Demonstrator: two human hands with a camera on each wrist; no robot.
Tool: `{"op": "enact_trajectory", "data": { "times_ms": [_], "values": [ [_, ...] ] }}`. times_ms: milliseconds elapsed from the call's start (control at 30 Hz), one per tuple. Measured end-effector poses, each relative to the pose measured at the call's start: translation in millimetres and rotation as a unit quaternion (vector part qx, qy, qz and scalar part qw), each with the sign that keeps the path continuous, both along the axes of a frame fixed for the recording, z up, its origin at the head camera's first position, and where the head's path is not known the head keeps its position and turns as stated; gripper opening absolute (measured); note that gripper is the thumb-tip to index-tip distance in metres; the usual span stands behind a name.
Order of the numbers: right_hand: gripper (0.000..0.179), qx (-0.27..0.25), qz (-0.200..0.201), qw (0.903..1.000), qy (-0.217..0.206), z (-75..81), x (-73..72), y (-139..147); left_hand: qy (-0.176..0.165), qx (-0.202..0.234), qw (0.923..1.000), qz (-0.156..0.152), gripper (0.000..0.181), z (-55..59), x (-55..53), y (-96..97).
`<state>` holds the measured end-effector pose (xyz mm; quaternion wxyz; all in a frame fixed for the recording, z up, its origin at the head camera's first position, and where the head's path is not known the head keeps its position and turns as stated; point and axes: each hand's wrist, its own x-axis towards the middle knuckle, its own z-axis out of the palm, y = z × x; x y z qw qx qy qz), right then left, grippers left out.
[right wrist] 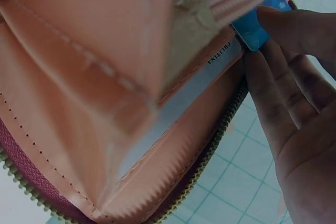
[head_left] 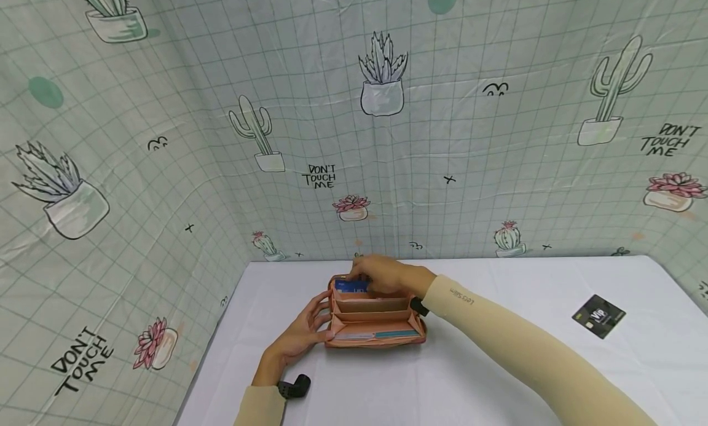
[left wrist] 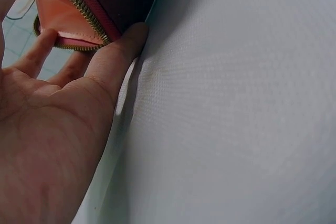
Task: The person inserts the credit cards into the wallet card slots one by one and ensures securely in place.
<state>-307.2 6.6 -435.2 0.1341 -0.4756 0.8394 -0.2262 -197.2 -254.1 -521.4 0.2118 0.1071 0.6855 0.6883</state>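
Note:
An unzipped wallet (head_left: 376, 344) with a peach lining stands spread on the white table, its compartments facing up. My left hand (head_left: 301, 331) holds its left end; in the left wrist view the thumb (left wrist: 118, 53) lies along the dark outer side, with fingers at the zipped edge. Across the wallet reaches my right hand (head_left: 389, 275), pinching a blue card (right wrist: 254, 32) at the far card slots. Beside that card, a pale card (right wrist: 184, 98) with dark lettering sits in a slot. A teal card (head_left: 395, 334) shows in the near side. The right hand partly hides the blue card.
A black card (head_left: 599, 316) marked "Vip" lies apart on the table (head_left: 470, 383), to the right. A patterned cloth (head_left: 442, 143) with cactus drawings hangs behind and on the left. Each wrist carries a black device (head_left: 295, 386).

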Motion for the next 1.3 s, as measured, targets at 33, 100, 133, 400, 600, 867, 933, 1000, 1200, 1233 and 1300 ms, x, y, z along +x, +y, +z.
{"op": "enact_trajectory", "data": {
  "times_ms": [33, 100, 133, 400, 600, 867, 933, 1000, 1200, 1233, 1300],
  "values": [
    [0.047, 0.002, 0.001, 1.0, -0.003, 0.5, 0.4, 0, 0.001, 0.002, 1.0, -0.001, 0.102, -0.3, -0.2, -0.1],
    [0.047, 0.006, 0.001, 1.0, -0.007, 1.2, 1.3, 0, 0.002, 0.005, 1.0, -0.004, 0.102, -0.8, -0.4, -0.3],
    [0.046, 0.007, 0.0, 0.9999, -0.01, 1.5, 1.5, 0, 0.003, 0.007, 1.0, -0.005, 0.102, -1.0, -0.4, -0.4],
    [0.048, 0.035, 0.017, 0.999, -0.021, 0.2, 3.8, -3, 0.004, 0.012, 0.9999, -0.008, 0.101, -1.2, -0.1, -0.5],
    [0.047, 0.041, 0.026, 0.9982, -0.036, 3.2, 6.9, -2, 0.003, 0.01, 0.9999, -0.007, 0.101, -1.9, 0.2, 0.0],
    [0.047, 0.056, 0.032, 0.9976, -0.024, 9.0, 11.3, -1, 0.01, 0.012, 0.9999, -0.007, 0.1, -1.1, -0.5, 0.7],
    [0.048, 0.06, 0.028, 0.9976, -0.023, 9.4, 12.4, 0, 0.012, 0.012, 0.9998, -0.008, 0.099, -0.2, -0.5, 0.7],
    [0.048, 0.058, 0.023, 0.9977, -0.025, 9.5, 13.4, 1, 0.013, 0.012, 0.9998, -0.009, 0.099, 0.3, -0.7, 0.7],
    [0.051, 0.004, -0.003, 0.9957, -0.092, 4.7, 14.1, 11, 0.01, 0.017, 0.9997, -0.013, 0.099, -1.8, 0.1, 0.1],
    [0.051, -0.009, -0.006, 0.9942, -0.107, 4.1, 13.6, 13, 0.009, 0.019, 0.9997, -0.013, 0.1, -2.0, -0.2, -0.2],
    [0.051, -0.034, -0.008, 0.9926, -0.116, 2.0, 13.1, 19, 0.004, 0.023, 0.9996, -0.014, 0.1, -2.4, -0.6, -0.5]
  ]
}}
